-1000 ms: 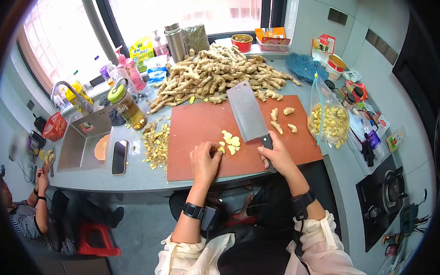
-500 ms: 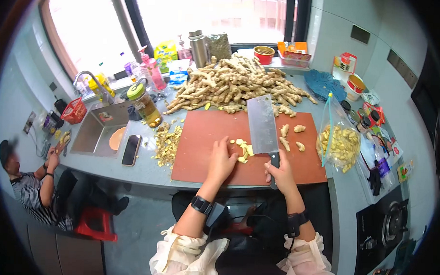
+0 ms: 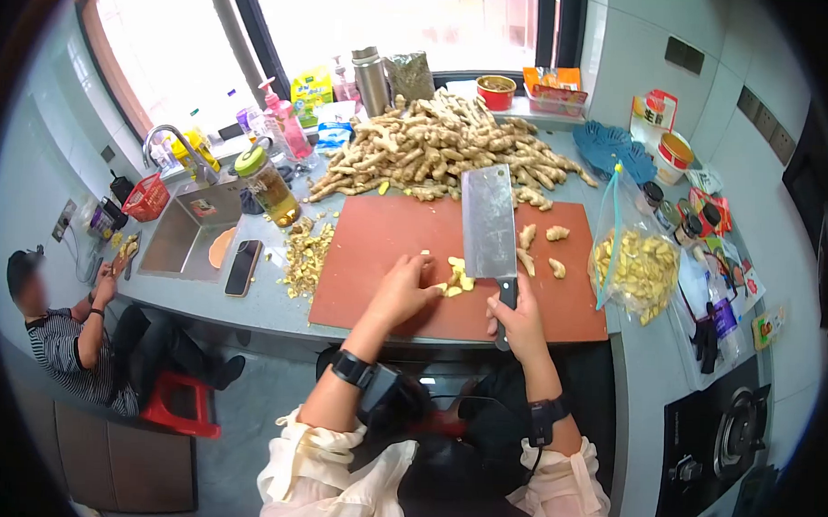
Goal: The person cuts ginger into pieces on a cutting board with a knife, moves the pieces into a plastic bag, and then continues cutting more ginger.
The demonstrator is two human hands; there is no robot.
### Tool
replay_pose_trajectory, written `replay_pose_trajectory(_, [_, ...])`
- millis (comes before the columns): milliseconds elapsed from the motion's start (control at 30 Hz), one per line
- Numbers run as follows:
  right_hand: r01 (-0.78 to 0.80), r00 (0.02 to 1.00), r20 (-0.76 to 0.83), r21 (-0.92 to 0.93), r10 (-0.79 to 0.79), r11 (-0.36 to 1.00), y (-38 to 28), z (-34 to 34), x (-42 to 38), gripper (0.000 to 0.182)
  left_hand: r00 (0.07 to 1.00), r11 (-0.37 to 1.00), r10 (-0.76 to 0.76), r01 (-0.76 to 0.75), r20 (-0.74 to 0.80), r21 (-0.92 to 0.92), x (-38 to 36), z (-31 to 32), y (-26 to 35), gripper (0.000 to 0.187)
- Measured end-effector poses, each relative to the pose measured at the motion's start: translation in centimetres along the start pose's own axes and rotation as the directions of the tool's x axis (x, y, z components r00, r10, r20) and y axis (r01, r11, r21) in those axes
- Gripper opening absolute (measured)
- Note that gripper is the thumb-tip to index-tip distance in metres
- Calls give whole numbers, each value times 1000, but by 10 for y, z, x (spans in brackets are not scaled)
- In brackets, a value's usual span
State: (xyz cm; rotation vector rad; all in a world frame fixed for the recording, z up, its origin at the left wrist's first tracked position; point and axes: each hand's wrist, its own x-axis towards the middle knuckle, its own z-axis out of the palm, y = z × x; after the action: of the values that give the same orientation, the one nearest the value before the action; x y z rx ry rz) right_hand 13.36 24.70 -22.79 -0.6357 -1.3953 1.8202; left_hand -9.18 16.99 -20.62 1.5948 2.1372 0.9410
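Note:
My right hand (image 3: pixel 518 324) is wrapped around the dark handle of a cleaver (image 3: pixel 491 227), whose broad blade points away from me over the brown cutting board (image 3: pixel 378 234). Just left of the blade lies a small heap of cut ginger slices (image 3: pixel 459 278). My left hand (image 3: pixel 404 292) rests on the board beside that heap, thumb and fingers apart, with its thumb right at the slices. Several small ginger pieces (image 3: pixel 558 233) sit on the board to the right of the cleaver. Behind the board rises a large pile of whole ginger (image 3: pixel 445 146).
Ginger scraps (image 3: pixel 306 259), a phone (image 3: pixel 241 269) and a lidded jar (image 3: pixel 272 194) stand left of the board, near the sink (image 3: pixel 173 241). A zip bag of ginger pieces (image 3: pixel 637 266) is on the right, before a gas stove (image 3: pixel 713 442). At far left a person (image 3: pixel 78 347) sits, holding something.
My left hand has shifted left, its thumb staying close to the slices. The cleaver remains in my right hand, its blade turned slightly more upright. The view has shifted a little.

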Motion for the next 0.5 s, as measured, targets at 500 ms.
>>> replay_pose_trajectory(500, [4,999,40,79,-8,997,-6,-3,0,32,991,790,-135,95,-21,-605,41,12,10,36])
